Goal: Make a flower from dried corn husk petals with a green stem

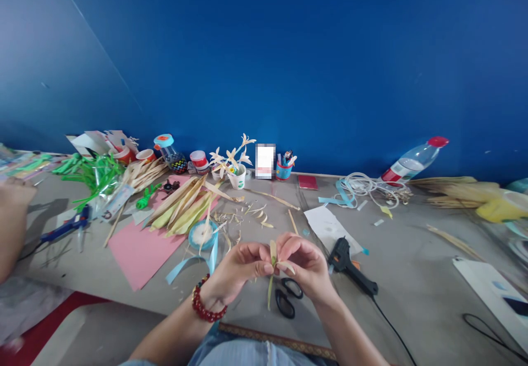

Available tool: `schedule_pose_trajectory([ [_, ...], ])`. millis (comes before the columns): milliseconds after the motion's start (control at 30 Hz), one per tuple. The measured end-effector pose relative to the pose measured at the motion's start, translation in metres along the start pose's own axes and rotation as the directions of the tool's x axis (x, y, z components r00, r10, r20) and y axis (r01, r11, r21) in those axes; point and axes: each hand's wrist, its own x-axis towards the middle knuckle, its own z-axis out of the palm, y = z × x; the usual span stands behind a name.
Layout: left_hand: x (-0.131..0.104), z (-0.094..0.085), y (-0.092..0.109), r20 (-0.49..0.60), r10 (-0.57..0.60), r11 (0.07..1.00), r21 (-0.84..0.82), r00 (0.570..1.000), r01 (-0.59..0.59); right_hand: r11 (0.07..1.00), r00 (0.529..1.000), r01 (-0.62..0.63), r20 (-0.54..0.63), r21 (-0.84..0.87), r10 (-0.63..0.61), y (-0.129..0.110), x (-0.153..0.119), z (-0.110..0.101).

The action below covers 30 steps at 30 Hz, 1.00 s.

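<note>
A small corn-husk flower [273, 250] with pale petals is pinched between my two hands, its green stem hanging down. My left hand [243, 267], below a red bead bracelet, grips it from the left with thumb and fingers. From the right, my right hand [307, 261] has thumb and fingertips closed on a petal. Black-handled scissors [285, 304] lie just under the hands, their blades hidden. A black glue gun [352, 267] rests to the right of my right hand. Left of my hands is a blue tape roll [203, 235] with a loose strip.
Dry corn husks [181, 212] lie on pink paper [144, 250]. Finished husk flowers stand in a white cup [236, 179] near the blue wall. A tilted bottle [414, 162] and white cable [363, 187] are at the back right. Another person's arm [12, 223] is at far left, near a blue glue gun [68, 227].
</note>
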Motion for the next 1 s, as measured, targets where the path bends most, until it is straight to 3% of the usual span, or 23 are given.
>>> schedule_pose_trajectory([
  [333,-0.0007,-0.0004,-0.0013,0.007,-0.013,1.000,-0.027,1.000,0.014,0.995,0.996,0.084,0.021,-0.059,-0.083,-0.0020,0.0012,0.0005],
  [1000,-0.0005,0.0018,-0.0005,0.056,0.018,0.999,-0.047,0.998,-0.016,0.999,0.999,0.047,-0.023,-0.016,-0.048,-0.0019,-0.0008,0.0038],
])
